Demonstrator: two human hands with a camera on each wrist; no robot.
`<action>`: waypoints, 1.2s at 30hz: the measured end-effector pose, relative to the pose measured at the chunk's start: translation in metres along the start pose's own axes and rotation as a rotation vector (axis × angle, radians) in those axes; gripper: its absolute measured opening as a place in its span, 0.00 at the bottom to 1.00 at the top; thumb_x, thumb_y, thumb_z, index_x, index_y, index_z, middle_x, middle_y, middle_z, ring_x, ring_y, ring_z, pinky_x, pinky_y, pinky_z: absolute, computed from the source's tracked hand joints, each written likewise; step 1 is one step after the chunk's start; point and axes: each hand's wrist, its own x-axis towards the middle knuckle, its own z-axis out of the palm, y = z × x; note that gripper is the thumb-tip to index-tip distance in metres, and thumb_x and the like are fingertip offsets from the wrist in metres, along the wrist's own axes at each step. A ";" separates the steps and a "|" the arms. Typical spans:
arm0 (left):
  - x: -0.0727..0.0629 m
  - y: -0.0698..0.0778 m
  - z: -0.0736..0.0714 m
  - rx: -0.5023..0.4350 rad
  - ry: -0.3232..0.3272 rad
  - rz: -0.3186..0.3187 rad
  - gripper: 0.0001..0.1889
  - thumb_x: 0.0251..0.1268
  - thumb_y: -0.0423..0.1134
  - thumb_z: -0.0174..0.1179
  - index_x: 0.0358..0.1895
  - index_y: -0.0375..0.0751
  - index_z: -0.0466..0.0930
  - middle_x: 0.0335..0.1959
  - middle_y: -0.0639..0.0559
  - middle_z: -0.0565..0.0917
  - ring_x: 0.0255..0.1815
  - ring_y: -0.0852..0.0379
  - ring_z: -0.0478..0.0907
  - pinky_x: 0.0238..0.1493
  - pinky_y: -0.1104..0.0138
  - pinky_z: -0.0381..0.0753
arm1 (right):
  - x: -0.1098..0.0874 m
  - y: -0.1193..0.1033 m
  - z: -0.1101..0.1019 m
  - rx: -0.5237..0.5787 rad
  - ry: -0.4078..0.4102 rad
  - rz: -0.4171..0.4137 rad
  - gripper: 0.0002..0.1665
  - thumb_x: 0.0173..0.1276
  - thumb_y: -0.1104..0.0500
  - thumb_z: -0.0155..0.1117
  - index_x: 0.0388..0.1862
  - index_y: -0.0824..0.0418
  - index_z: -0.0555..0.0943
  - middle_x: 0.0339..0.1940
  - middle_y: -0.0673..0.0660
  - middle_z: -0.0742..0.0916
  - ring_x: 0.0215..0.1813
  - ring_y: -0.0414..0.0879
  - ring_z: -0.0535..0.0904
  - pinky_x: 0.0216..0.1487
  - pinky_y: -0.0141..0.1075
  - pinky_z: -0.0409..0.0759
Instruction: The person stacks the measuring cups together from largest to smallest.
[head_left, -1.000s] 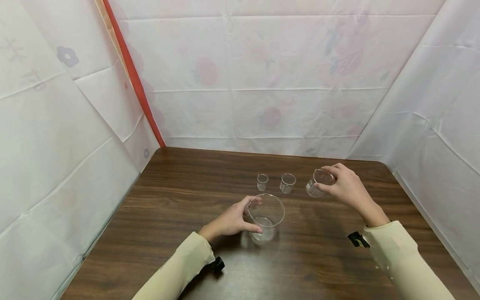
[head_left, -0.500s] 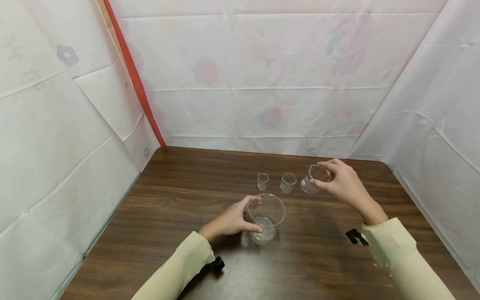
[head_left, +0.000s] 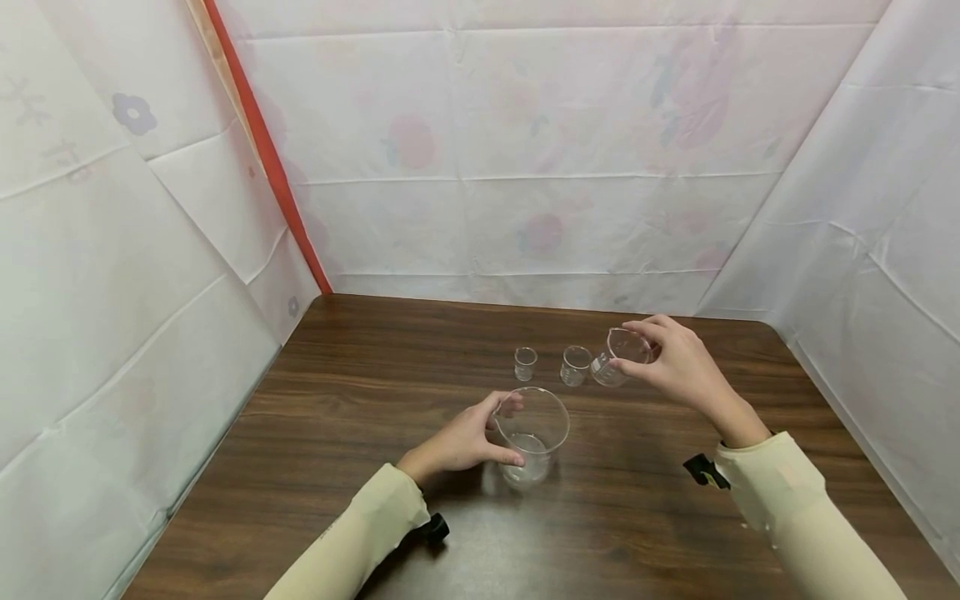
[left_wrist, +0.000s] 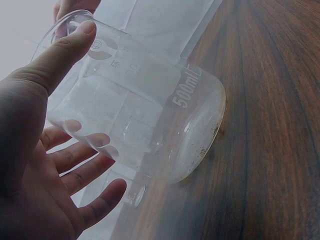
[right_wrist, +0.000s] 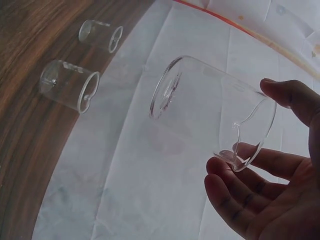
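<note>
My left hand [head_left: 461, 435] grips a large clear glass beaker [head_left: 538, 442] that stands on the table; its 500ml mark shows in the left wrist view, with the thumb on one side and fingers on the other. By its rim, my right hand [head_left: 688, 368] pinches a smaller beaker [right_wrist: 205, 105] between thumb and fingers. That beaker is tilted and, in the right wrist view, looks lifted off the table. Just left of it in the head view stands a small beaker [head_left: 575, 367], and further left the smallest beaker [head_left: 525, 365]. All look see-through, with no visible contents.
The brown wood-grain table [head_left: 352, 392] is bordered by white patterned sheets [head_left: 525, 150] at the back and both sides. A red strip [head_left: 266, 150] runs down the back left corner. Each sleeve has a black wrist device [head_left: 435, 528] at the cuff.
My right hand has carried its beaker to the left and slightly back, closer to the two small beakers. The left hand and the large beaker have stayed where they were.
</note>
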 end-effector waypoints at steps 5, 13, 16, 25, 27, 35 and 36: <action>0.000 -0.001 0.000 0.003 -0.006 -0.006 0.44 0.49 0.50 0.75 0.69 0.46 0.63 0.66 0.45 0.75 0.66 0.53 0.73 0.57 0.62 0.76 | 0.001 -0.004 -0.002 0.012 -0.011 -0.010 0.30 0.54 0.53 0.77 0.54 0.66 0.82 0.32 0.55 0.79 0.31 0.46 0.72 0.33 0.36 0.69; 0.001 -0.002 0.000 0.008 0.002 -0.001 0.42 0.49 0.49 0.75 0.68 0.46 0.64 0.64 0.45 0.77 0.64 0.52 0.74 0.56 0.61 0.76 | 0.003 -0.013 -0.003 0.019 -0.021 -0.034 0.31 0.55 0.52 0.77 0.55 0.65 0.81 0.33 0.55 0.79 0.30 0.44 0.69 0.32 0.34 0.68; 0.001 -0.002 0.000 0.013 0.004 0.004 0.42 0.49 0.50 0.75 0.68 0.45 0.64 0.64 0.45 0.77 0.64 0.52 0.75 0.56 0.62 0.76 | 0.004 -0.016 -0.003 0.029 -0.026 -0.040 0.31 0.55 0.52 0.77 0.55 0.65 0.81 0.33 0.56 0.79 0.30 0.45 0.70 0.32 0.34 0.68; 0.000 0.000 0.001 -0.010 -0.003 -0.011 0.42 0.49 0.50 0.75 0.68 0.46 0.64 0.64 0.45 0.77 0.64 0.52 0.74 0.56 0.60 0.76 | 0.005 -0.025 -0.001 0.062 -0.058 -0.067 0.30 0.55 0.53 0.76 0.55 0.64 0.81 0.38 0.56 0.81 0.32 0.44 0.73 0.34 0.35 0.72; 0.000 0.000 0.001 -0.012 -0.002 -0.012 0.42 0.49 0.50 0.75 0.68 0.46 0.64 0.64 0.44 0.77 0.64 0.52 0.74 0.56 0.61 0.76 | 0.005 -0.026 -0.001 0.065 -0.061 -0.074 0.30 0.55 0.53 0.76 0.56 0.64 0.81 0.39 0.56 0.81 0.33 0.44 0.73 0.35 0.36 0.73; 0.001 -0.001 0.000 -0.010 -0.003 -0.005 0.42 0.49 0.50 0.75 0.67 0.46 0.64 0.63 0.44 0.77 0.63 0.52 0.75 0.55 0.62 0.77 | 0.007 -0.036 0.000 0.086 -0.061 -0.143 0.29 0.54 0.55 0.77 0.54 0.62 0.82 0.40 0.56 0.82 0.33 0.45 0.76 0.34 0.34 0.75; 0.001 -0.001 0.000 -0.011 -0.003 -0.005 0.42 0.49 0.50 0.75 0.67 0.46 0.64 0.63 0.44 0.77 0.63 0.52 0.74 0.55 0.62 0.76 | 0.007 -0.037 0.000 0.091 -0.067 -0.151 0.29 0.53 0.56 0.77 0.54 0.62 0.82 0.40 0.56 0.82 0.34 0.45 0.76 0.34 0.33 0.75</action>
